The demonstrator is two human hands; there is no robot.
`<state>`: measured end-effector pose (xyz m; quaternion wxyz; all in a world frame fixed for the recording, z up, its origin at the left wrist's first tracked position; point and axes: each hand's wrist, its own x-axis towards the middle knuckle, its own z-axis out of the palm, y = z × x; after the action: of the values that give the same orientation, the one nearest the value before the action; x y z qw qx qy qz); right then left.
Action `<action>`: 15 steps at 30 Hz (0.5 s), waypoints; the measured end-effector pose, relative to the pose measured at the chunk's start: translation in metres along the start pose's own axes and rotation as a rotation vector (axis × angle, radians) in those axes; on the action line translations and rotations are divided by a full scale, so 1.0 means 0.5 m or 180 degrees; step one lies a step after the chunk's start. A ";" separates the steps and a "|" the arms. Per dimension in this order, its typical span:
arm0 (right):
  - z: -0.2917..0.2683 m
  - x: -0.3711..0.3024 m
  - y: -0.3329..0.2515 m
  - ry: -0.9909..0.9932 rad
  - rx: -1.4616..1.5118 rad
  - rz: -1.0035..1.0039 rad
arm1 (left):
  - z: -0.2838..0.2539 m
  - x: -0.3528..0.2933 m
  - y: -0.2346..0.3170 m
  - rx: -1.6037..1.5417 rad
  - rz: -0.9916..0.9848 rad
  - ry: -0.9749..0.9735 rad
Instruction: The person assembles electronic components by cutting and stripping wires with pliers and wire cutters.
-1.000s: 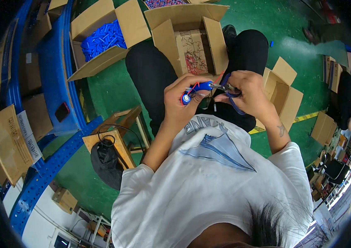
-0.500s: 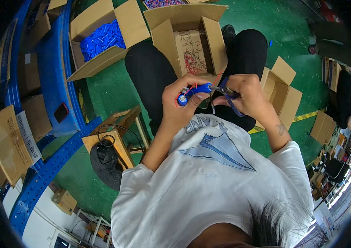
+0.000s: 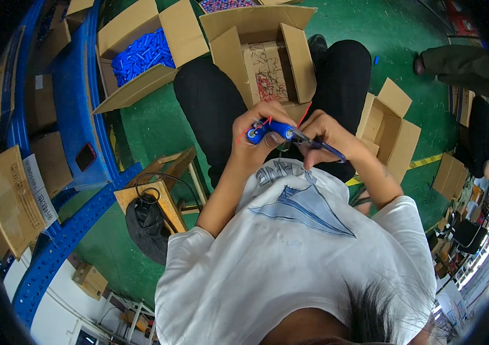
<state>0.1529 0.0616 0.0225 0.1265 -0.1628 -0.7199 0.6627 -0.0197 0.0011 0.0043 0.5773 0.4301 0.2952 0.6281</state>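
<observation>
My left hand (image 3: 248, 137) is closed around a small pack of blue cylindrical batteries (image 3: 281, 129), held above my lap. A red wire (image 3: 304, 114) sticks up beside the pack, and a bit of red wire lies across its top. In my right hand (image 3: 332, 133) is a pair of blue-handled pliers (image 3: 333, 151), jaws pointing left. The jaw tips are at the near end of the right-hand battery. Exactly what they grip is too small to make out.
Between my legs stands an open cardboard box (image 3: 256, 20) with red and dark wire scraps inside. Left of it, another carton (image 3: 129, 22) holds many blue cylinders. A small open box (image 3: 404, 141) is at right, a wooden stool (image 3: 167, 198) at left. Another person's leg (image 3: 466, 66) shows far right.
My right hand has turned, swinging the pliers' handles to the right. The battery pack has tilted, showing another battery's end. The other person's leg at far right has shifted.
</observation>
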 end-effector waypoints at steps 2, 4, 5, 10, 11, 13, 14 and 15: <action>0.021 0.000 0.016 0.0065 0.0818 0.0186 | 0.005 0.000 0.007 -0.0211 -0.0167 0.0100; 0.028 0.005 0.015 0.0020 0.1028 0.0119 | 0.012 0.001 0.001 -0.0423 -0.0336 0.0200; 0.032 0.009 0.014 -0.0038 0.1242 0.0049 | 0.022 0.000 -0.012 -0.0445 -0.0106 0.0197; 0.023 0.025 -0.019 0.0105 0.1421 -0.0155 | 0.031 -0.002 -0.012 -0.1480 -0.0250 0.1085; 0.017 0.028 -0.024 0.0299 0.1420 -0.0410 | 0.024 0.000 -0.009 -0.1478 -0.0237 0.1104; -0.018 0.016 -0.025 0.0725 0.0386 0.0000 | 0.008 0.002 0.003 -0.1069 -0.0637 0.1269; -0.042 0.021 -0.022 0.0870 -0.0803 0.0325 | 0.002 0.003 0.006 -0.0799 -0.0674 0.1321; -0.058 0.027 -0.018 0.0995 -0.1995 0.0643 | -0.002 0.002 0.010 -0.0798 -0.0671 0.1329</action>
<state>0.1515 0.0928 0.0335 0.1129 -0.3633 -0.8403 0.3862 -0.0228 0.0013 0.0085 0.6149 0.1832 0.3710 0.6713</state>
